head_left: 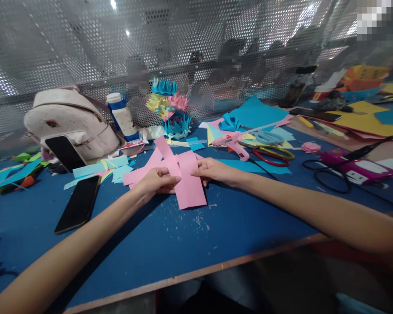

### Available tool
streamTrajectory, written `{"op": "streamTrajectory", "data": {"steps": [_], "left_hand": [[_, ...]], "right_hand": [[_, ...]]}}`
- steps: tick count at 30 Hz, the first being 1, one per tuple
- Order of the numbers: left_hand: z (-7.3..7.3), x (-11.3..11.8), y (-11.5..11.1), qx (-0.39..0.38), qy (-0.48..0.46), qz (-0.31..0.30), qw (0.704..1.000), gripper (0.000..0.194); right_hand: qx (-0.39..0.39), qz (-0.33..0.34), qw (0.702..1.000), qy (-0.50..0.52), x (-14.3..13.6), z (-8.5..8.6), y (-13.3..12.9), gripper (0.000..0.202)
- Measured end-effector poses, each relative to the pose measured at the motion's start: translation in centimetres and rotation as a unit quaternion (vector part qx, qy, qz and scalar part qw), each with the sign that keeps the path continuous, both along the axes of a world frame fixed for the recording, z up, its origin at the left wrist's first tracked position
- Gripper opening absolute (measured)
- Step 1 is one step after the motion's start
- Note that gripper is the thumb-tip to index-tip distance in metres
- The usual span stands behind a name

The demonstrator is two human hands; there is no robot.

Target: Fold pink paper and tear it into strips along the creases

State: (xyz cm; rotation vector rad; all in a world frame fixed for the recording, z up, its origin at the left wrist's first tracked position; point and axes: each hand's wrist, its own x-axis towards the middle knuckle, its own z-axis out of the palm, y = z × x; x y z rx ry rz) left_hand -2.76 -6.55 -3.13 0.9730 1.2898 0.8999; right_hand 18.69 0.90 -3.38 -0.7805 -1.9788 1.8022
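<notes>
Two overlapping pieces of pink paper (191,187) are held up over the blue table, near the middle of the view. My left hand (157,179) pinches their left side, thumb in front and fingers behind. On the right edge, my right hand (210,171) grips the wider piece between thumb and fingers. A narrower pink strip slants up and to the left across it. Behind my left hand, more pink paper (139,174) lies on the table. A pink glue gun (232,143) rests beyond my right hand, beside scissors (271,156) with red and yellow handles.
A black phone (78,204) lies at left, before a white backpack (70,120) and a bottle (122,117). Folded paper flowers (177,124) stand at the back. Blue sheets (258,114) lie behind the glue gun. At right are a purple device (356,168) and its black cable.
</notes>
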Motion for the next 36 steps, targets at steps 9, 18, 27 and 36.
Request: {"op": "streamTrajectory", "data": {"steps": [9,18,27,36], "left_hand": [[-0.25,-0.03,0.06,0.014,-0.020,-0.002,1.000,0.025],[-0.27,0.02,0.07,0.026,-0.035,-0.002,0.999,0.036],[-0.58,-0.13,0.17,0.027,-0.031,-0.010,0.999,0.042],[-0.21,-0.11,0.15,0.018,-0.032,-0.019,0.999,0.036]], "right_hand": [[0.027,0.003,0.999,-0.018,0.07,-0.39,0.18,0.047],[0.030,-0.004,0.999,-0.028,-0.14,0.08,-0.10,0.044],[0.035,0.009,0.999,-0.015,-0.09,-0.66,0.43,0.048],[0.028,-0.001,1.000,-0.002,-0.17,-0.35,0.08,0.045]]}}
